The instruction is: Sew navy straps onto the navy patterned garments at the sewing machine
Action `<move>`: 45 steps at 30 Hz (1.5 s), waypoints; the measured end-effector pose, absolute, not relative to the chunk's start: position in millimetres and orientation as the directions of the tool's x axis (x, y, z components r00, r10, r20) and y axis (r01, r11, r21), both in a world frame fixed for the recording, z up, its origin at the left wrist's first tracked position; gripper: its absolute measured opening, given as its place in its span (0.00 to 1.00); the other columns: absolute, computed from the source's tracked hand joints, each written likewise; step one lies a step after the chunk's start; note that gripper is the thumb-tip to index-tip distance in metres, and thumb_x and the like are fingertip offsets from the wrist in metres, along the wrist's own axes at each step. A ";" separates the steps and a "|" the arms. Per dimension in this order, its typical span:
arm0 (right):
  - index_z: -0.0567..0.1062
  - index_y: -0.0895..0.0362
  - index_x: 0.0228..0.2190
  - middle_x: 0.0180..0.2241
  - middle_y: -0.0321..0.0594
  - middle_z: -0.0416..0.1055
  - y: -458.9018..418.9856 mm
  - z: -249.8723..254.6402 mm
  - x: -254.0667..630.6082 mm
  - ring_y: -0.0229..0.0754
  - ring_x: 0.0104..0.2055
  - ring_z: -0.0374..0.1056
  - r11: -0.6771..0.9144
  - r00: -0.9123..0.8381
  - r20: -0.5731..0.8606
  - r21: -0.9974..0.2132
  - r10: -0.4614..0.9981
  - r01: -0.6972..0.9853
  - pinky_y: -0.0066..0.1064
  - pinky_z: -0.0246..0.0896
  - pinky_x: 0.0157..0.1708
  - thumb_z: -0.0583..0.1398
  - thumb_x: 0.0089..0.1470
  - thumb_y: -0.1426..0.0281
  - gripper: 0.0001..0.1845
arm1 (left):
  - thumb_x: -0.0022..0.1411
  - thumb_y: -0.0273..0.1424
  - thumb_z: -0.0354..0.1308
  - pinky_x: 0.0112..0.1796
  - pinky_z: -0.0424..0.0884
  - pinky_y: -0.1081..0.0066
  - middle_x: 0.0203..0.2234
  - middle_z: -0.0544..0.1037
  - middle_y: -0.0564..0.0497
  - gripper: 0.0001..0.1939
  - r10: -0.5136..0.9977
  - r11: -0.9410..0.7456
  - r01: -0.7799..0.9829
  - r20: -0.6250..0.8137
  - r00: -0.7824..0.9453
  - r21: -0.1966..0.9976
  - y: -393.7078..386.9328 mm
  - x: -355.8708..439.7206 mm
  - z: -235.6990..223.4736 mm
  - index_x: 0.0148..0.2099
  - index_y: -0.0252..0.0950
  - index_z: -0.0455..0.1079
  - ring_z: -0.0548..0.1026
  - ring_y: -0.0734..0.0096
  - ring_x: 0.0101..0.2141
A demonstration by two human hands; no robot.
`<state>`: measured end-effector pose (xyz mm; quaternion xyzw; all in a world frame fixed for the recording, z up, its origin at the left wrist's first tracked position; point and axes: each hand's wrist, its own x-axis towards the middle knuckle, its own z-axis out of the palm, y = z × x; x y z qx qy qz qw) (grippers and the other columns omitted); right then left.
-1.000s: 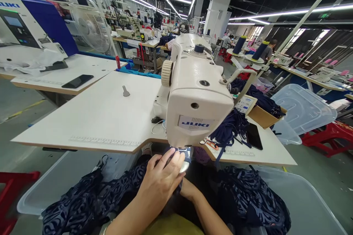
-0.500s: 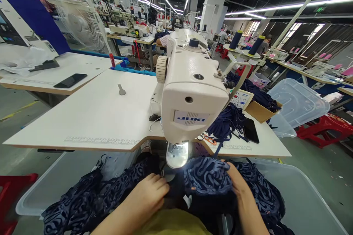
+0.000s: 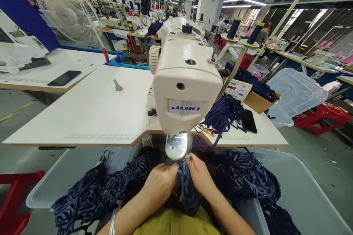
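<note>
While the dark blue, swirl-patterned fabric piece (image 3: 189,191) hangs in our hands just below the rounded, shiny metal bed end (image 3: 175,149), we cannot tell whether the two touch. Our left hand (image 3: 162,181) pinches its upper edge on one side, and our right hand (image 3: 200,175) grips the other. Above, we see the cream-coloured JUKI sewing machine (image 3: 187,80) at the white tabletop (image 3: 99,110), with tangled navy straps (image 3: 224,112) and a black phone (image 3: 249,121) to its right. Heaped dark blue patterned garments (image 3: 248,174) lie in clear plastic tubs (image 3: 306,191) on both sides.
</note>
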<state>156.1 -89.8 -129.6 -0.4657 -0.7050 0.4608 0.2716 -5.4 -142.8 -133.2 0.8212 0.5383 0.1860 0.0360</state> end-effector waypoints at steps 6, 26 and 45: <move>0.65 0.56 0.26 0.25 0.39 0.66 -77.5 -135.3 158.2 0.39 0.27 0.62 0.464 -0.475 0.114 -0.501 0.872 0.731 0.29 0.47 0.28 0.45 0.63 0.68 0.17 | 0.66 0.26 0.42 0.27 0.69 0.68 0.19 0.73 0.50 0.11 0.924 -0.374 0.893 0.184 0.335 0.252 -145.4 5.2 -131.6 0.33 0.36 0.64 0.74 0.64 0.22; 0.74 0.52 0.35 0.27 0.32 0.74 -86.9 -74.6 165.2 0.35 0.27 0.69 0.619 -0.810 -0.005 -0.643 0.586 0.452 0.23 0.54 0.29 0.51 0.64 0.65 0.13 | 0.54 0.48 0.62 0.52 0.67 0.60 0.55 0.67 0.36 0.40 0.955 -0.286 0.678 0.142 0.261 0.677 -159.9 -15.5 -108.7 0.62 0.33 0.53 0.66 0.54 0.55; 0.75 0.53 0.43 0.40 0.38 0.76 -63.8 -73.8 152.4 0.41 0.42 0.72 0.289 -0.414 0.130 -0.891 0.901 0.349 0.31 0.65 0.44 0.54 0.60 0.62 0.15 | 0.69 0.27 0.45 0.55 0.52 0.67 0.52 0.74 0.53 0.17 0.795 -0.468 0.854 0.530 0.294 0.227 -137.8 -23.1 -66.1 0.57 0.42 0.65 0.67 0.72 0.55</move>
